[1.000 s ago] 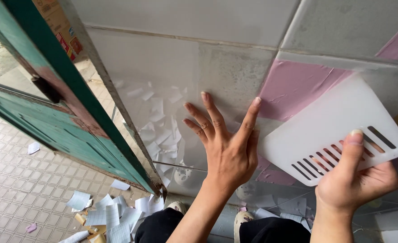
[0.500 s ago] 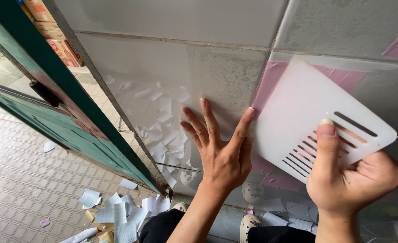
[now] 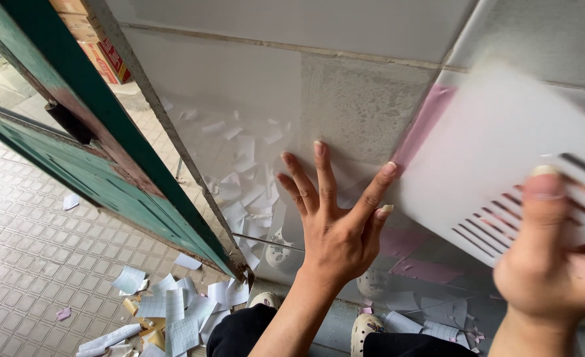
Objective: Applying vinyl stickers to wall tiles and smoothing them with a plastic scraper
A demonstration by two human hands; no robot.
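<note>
Pressing flat on the glass pane (image 3: 239, 86), your left hand (image 3: 335, 228) is spread wide, fingers splayed, holding nothing, palm against the glass just left of the pink strip (image 3: 425, 125). Your right hand (image 3: 557, 271) is closed round the near end of one white plastic scraper (image 3: 504, 158), thumb on top over the slots; it sits at right, blade laid against the glass beside the left fingertips, blurred. Scraper looks light, thin, stiff with a little flex, smooth so likely slippery if wet; grip it at the slotted end as you do, thumb on the ridges. Glass is hard, slick and fragile, so keep pressure flat. Pink film looks thin, soft, tears easily. Count: one scraper, two hands, one pink strip on the pane plus a few pink patches lower down, too unclear to count. One green door frame (image 3: 107, 172) at left. Paper scraps (image 3: 173, 304) on the tiled floor (image 3: 28, 244), many, not countable. Two light shoes (image 3: 365, 327) near the bottom.
</note>
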